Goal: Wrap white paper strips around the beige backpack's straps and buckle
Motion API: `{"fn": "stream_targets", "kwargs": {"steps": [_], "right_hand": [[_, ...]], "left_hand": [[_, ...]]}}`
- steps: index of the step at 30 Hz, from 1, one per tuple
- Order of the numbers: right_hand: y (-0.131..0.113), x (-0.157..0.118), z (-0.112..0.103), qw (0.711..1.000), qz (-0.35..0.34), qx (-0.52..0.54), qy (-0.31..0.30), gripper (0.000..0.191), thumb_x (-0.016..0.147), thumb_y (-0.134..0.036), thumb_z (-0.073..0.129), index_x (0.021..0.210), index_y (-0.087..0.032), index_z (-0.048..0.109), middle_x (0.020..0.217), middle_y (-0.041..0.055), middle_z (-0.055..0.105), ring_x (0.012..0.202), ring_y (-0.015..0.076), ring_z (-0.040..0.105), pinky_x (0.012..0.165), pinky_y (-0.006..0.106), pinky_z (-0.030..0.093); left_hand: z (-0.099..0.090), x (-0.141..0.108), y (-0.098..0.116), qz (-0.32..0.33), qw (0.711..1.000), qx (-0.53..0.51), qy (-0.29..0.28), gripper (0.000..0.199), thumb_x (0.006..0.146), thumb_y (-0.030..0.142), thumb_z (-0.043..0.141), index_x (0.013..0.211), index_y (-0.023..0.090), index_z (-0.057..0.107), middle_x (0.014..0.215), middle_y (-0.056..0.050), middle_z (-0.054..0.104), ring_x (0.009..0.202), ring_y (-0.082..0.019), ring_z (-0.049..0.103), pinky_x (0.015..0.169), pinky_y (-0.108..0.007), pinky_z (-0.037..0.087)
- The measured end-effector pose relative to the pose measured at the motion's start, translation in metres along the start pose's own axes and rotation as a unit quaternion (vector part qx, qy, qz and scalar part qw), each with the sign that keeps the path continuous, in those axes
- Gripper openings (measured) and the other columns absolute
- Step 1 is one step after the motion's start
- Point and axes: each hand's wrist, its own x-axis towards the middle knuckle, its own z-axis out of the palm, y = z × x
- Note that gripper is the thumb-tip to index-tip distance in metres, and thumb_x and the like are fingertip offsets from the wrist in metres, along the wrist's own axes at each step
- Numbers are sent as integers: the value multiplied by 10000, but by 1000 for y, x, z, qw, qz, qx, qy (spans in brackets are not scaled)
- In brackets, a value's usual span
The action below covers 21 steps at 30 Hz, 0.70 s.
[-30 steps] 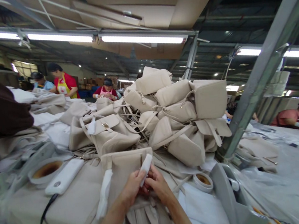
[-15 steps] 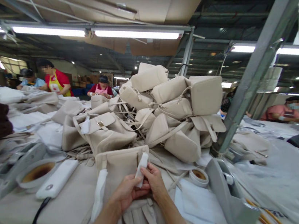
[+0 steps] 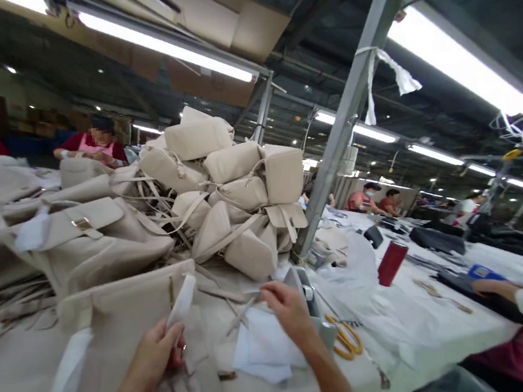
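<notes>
A beige bag (image 3: 131, 303) lies in front of me, with white wrapping round its straps. My left hand (image 3: 159, 351) is closed on the white-wrapped strap (image 3: 183, 299) at the bag's right side. To the right, my right hand (image 3: 285, 305) is off the bag, its fingers pinched together over the area by the grey tape dispenser (image 3: 311, 299). Whatever its fingertips hold, if anything, is too small to make out. Below that hand lie pale blue-white sheets (image 3: 264, 343). A second wrapped strap (image 3: 67, 382) hangs at the bag's left.
Beyond the bag rises a big pile of beige bags (image 3: 236, 186). Yellow-handled scissors (image 3: 346, 339) lie right of the dispenser. A slanted metal post (image 3: 337, 115) stands behind it. Another table holds a dark red item (image 3: 392, 262); a person's arm (image 3: 500, 290) reaches over it at right.
The view has swung to the right. My right hand has left the wrapped strap and moved right towards the dispenser. My left hand stays on the strap.
</notes>
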Motion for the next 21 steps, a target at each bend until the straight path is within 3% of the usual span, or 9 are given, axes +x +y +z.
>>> {"fn": "stream_targets", "kwargs": {"steps": [1, 3, 6, 10, 17, 21], "right_hand": [[12, 1, -33, 998, 37, -45, 39, 268, 756, -420, 549, 802, -207, 703, 757, 27, 696, 736, 196, 589, 697, 299, 439], [35, 3, -88, 985, 120, -105, 61, 238, 711, -419, 568, 700, -203, 668, 659, 9, 644, 688, 186, 554, 642, 285, 412], [57, -1, -129, 973, 194, -112, 58, 214, 678, -363, 546, 551, -195, 587, 527, -3, 562, 562, 159, 505, 540, 268, 366], [61, -6, -127, 958, 275, -74, 33, 206, 681, -321, 504, 530, -187, 547, 526, 4, 578, 458, 113, 476, 459, 226, 311], [43, 13, -110, 944, 327, -33, -22, 242, 731, -240, 519, 505, -166, 563, 535, 44, 637, 457, 114, 551, 398, 199, 255], [39, 20, -106, 930, 363, -26, -54, 252, 717, -172, 555, 466, -149, 549, 494, 64, 630, 401, 96, 496, 371, 178, 198]], "left_hand": [[0, -1, 1, 0, 1000, 2, -1, 490, 551, 697, 578, 552, 219, 473, 309, 68, 413, 331, -98, 359, 429, -235, 334], [1, -1, 2, 2, 1000, 12, 1, 504, 540, 714, 574, 552, 221, 470, 310, 65, 415, 329, -103, 365, 414, -231, 294], [1, 0, -1, 9, 1000, 18, 3, 517, 547, 727, 571, 563, 221, 469, 330, 59, 435, 339, -113, 393, 418, -233, 303], [0, 2, -7, 27, 1000, 14, 4, 507, 574, 711, 588, 576, 218, 469, 349, 66, 431, 347, -121, 412, 426, -236, 337], [0, 2, -9, 34, 999, 10, 9, 491, 575, 694, 592, 559, 220, 464, 331, 73, 390, 340, -122, 397, 418, -241, 357], [0, 2, -9, 33, 999, -2, 3, 462, 580, 669, 582, 558, 224, 463, 327, 82, 380, 335, -116, 386, 417, -243, 356]]}}
